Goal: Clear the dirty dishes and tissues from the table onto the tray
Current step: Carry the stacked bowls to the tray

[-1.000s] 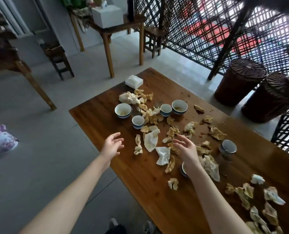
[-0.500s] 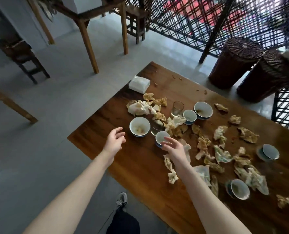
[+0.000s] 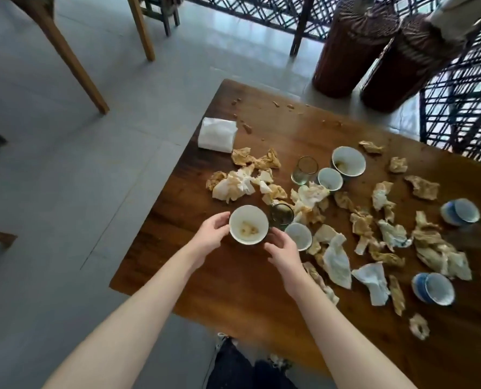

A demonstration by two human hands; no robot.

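Hands close on the white bowl (image 3: 248, 228) near the left edge of the table (image 3: 233, 293); left hand (image 3: 211, 234) curls thumb and fingers round the bowl's left side; right hand (image 3: 282, 248) cups its right side with bent fingers; pale scraps lie inside; whether it is lifted off the wood I cannot tell; a dark glass (image 3: 282, 214) and a small cup (image 3: 298, 235) sit just beside it; crumpled tissues (image 3: 233, 186) lie strewn beyond and to the right
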